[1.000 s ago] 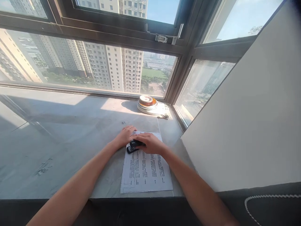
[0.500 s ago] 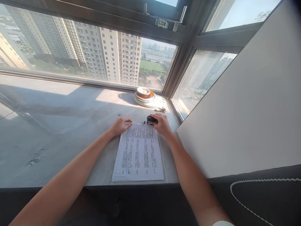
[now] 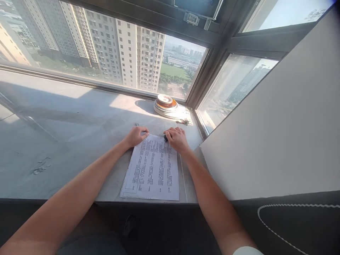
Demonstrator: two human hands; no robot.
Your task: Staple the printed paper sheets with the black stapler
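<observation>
The right hand point(image 3: 177, 140) has moved the black stapler point(image 3: 165, 137) from the left side of the printed sheets point(image 3: 152, 170) to their upper right corner, at frame centre. Its fingers are closed over it, so the work shifts there. The left hand point(image 3: 136, 136), half-curled and gripping nothing, presses the upper left corner.

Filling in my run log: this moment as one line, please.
left hand on top-left corner of papers | right hand closed over stapler at top-right corner | plates and keys beyond, untouched
</observation>
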